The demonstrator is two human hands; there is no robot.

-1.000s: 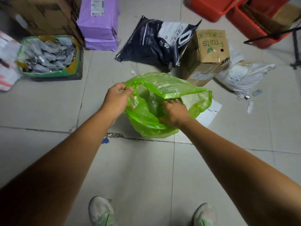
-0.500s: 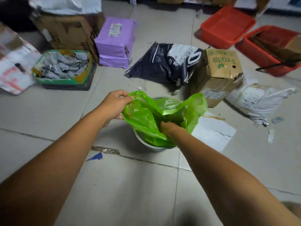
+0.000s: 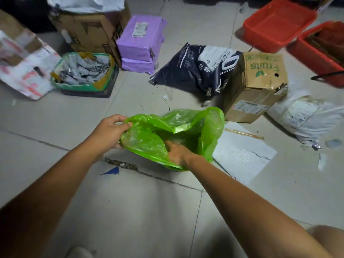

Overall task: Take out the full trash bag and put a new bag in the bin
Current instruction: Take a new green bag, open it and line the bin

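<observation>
Your right hand (image 3: 176, 153) reaches over the near rim into the green bag (image 3: 210, 131). The film hides its fingers, so you cannot tell whether they grip anything. Whatever sits under the bag is covered. Your left hand (image 3: 109, 131) pinches the bag's left rim, fingers curled. The bag is thin, crinkled, translucent plastic, its mouth gaping, in the middle of the tiled floor (image 3: 130, 202), near the cardboard box (image 3: 256, 86).

A cardboard box marked "Fruits" (image 3: 258, 86) stands on the tiled floor (image 3: 130, 211) between a dark printed sack (image 3: 191, 73) and a white mailer bag (image 3: 305, 116). Two stacked purple parcels (image 3: 141, 45) sit beside a large cardboard box (image 3: 87, 32), with a green-rimmed box of silver packets (image 3: 83, 73) in front. Two red plastic tubs (image 3: 277, 23) stand at upper right.
</observation>
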